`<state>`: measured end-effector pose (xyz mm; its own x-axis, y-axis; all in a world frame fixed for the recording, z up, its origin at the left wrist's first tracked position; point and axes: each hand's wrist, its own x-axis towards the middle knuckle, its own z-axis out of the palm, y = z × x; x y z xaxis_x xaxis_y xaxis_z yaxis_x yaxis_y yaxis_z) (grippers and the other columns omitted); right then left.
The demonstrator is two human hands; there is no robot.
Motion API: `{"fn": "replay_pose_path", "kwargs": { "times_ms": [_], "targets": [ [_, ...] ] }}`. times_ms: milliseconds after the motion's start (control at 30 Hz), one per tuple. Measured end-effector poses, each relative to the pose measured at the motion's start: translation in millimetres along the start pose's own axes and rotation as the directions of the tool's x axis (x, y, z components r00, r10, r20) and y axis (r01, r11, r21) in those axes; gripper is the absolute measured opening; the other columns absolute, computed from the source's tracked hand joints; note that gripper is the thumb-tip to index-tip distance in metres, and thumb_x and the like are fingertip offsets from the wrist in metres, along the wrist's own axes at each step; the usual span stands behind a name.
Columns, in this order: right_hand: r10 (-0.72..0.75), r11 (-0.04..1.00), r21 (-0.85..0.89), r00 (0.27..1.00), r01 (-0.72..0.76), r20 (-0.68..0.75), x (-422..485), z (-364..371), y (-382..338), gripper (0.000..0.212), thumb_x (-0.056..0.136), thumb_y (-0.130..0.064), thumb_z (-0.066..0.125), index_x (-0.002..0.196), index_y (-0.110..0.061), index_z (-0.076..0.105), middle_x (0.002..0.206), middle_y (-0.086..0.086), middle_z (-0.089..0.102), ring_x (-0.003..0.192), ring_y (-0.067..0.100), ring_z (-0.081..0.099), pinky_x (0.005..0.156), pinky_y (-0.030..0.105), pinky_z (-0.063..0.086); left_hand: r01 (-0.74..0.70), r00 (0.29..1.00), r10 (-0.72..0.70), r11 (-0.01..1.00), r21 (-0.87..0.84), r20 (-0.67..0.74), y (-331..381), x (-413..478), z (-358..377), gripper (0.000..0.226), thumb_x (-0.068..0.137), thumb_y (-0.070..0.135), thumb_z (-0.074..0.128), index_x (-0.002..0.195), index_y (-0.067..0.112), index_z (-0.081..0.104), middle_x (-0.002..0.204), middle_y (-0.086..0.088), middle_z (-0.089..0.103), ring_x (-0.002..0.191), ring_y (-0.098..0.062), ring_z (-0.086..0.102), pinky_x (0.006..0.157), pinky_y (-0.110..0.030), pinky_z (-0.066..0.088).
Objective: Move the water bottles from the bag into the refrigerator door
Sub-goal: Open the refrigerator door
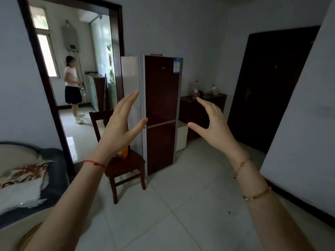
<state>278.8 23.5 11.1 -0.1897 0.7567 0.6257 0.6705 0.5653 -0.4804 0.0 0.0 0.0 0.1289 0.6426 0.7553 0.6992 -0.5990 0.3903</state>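
Observation:
A tall refrigerator (161,98) with dark red doors and silver sides stands across the room, both doors closed. My left hand (120,126) and my right hand (213,126) are raised in front of me with fingers spread, holding nothing, well short of the refrigerator. On the wooden chair (125,165) left of the refrigerator lies something orange (125,152), mostly hidden behind my left wrist; I cannot tell whether it is the bag. No water bottles from a bag show.
A low dark cabinet (203,109) right of the refrigerator carries a plastic bottle (195,89) and small items. A white box (182,136) sits beside it. A person (72,87) stands in the room beyond the doorway. Bedding (23,180) lies at left; tiled floor ahead.

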Motion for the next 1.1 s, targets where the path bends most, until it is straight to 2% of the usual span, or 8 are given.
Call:
{"fn": "replay_pose_path", "kwargs": {
  "times_ms": [167,267,433,567,700,767,967,1100],
  "targets": [
    [0.051,0.999,-0.003,0.997,-0.051,0.055,36,48,38,0.077,0.086,-0.039,0.068,0.15,-0.03,0.026,0.156,-0.006,0.029,0.146,0.013,0.02,0.118,0.034,0.018,0.066,0.997,-0.067,0.997,0.031,0.027,-52,22,34,0.073,0.094,0.038,0.058,0.156,0.024,0.022,0.161,0.001,0.028,0.149,-0.013,0.023,0.12,-0.042,0.028],
    [0.069,0.998,0.006,0.995,-0.069,0.078,62,73,61,0.077,0.085,-0.039,0.068,0.15,-0.031,0.027,0.156,-0.007,0.029,0.146,0.013,0.02,0.119,0.035,0.018,0.068,0.997,-0.069,0.997,0.033,0.046,-84,40,55,0.073,0.094,0.039,0.057,0.156,0.024,0.023,0.161,0.002,0.028,0.147,-0.008,0.023,0.119,-0.038,0.029],
    [0.092,0.995,0.027,0.99,-0.096,0.105,94,111,104,0.077,0.085,-0.038,0.069,0.15,-0.03,0.029,0.155,-0.009,0.03,0.146,0.011,0.021,0.117,0.031,0.018,0.106,0.99,-0.107,0.994,0.022,0.087,-132,65,93,0.072,0.094,0.041,0.056,0.156,0.025,0.022,0.161,0.004,0.027,0.147,-0.006,0.023,0.116,-0.024,0.023],
    [0.128,0.99,0.037,0.985,-0.133,0.119,107,135,141,0.076,0.084,-0.036,0.07,0.149,-0.026,0.032,0.153,-0.01,0.034,0.145,0.011,0.023,0.115,0.027,0.018,0.138,0.982,-0.138,0.99,0.011,0.129,-159,82,125,0.072,0.094,0.037,0.057,0.156,0.024,0.023,0.16,0.003,0.029,0.146,-0.005,0.025,0.114,-0.021,0.021],
    [0.166,0.983,0.056,0.974,-0.177,0.154,122,152,182,0.076,0.084,-0.039,0.069,0.149,-0.025,0.032,0.152,-0.006,0.036,0.144,0.013,0.027,0.12,0.037,0.024,0.147,0.973,-0.151,0.989,0.035,0.175,-183,101,161,0.072,0.094,0.039,0.056,0.156,0.023,0.023,0.159,0.001,0.031,0.144,-0.005,0.026,0.114,-0.023,0.023],
    [0.196,0.977,0.055,0.966,-0.208,0.168,132,160,204,0.076,0.085,-0.04,0.068,0.149,-0.027,0.031,0.152,-0.006,0.035,0.144,0.012,0.026,0.12,0.036,0.024,0.167,0.966,-0.172,0.985,0.041,0.195,-196,110,181,0.072,0.093,0.041,0.055,0.155,0.023,0.023,0.159,0.001,0.031,0.144,-0.004,0.025,0.114,-0.022,0.022],
    [0.218,0.965,0.096,0.952,-0.242,0.216,177,185,276,0.074,0.085,-0.035,0.069,0.148,-0.025,0.032,0.15,-0.008,0.038,0.14,0.008,0.031,0.115,0.024,0.024,0.246,0.942,-0.257,0.966,0.077,0.216,-235,145,244,0.071,0.093,0.038,0.058,0.155,0.022,0.026,0.158,-0.002,0.033,0.145,-0.018,0.032,0.117,-0.04,0.03],
    [0.197,0.962,0.133,0.943,-0.238,0.269,219,198,327,0.072,0.086,-0.034,0.069,0.148,-0.026,0.033,0.147,-0.011,0.039,0.138,0.005,0.033,0.115,0.023,0.025,0.281,0.928,-0.296,0.955,0.096,0.227,-259,177,287,0.072,0.093,0.039,0.057,0.155,0.023,0.025,0.158,-0.005,0.033,0.137,-0.029,0.043,0.111,-0.052,0.04]
  ]
}}
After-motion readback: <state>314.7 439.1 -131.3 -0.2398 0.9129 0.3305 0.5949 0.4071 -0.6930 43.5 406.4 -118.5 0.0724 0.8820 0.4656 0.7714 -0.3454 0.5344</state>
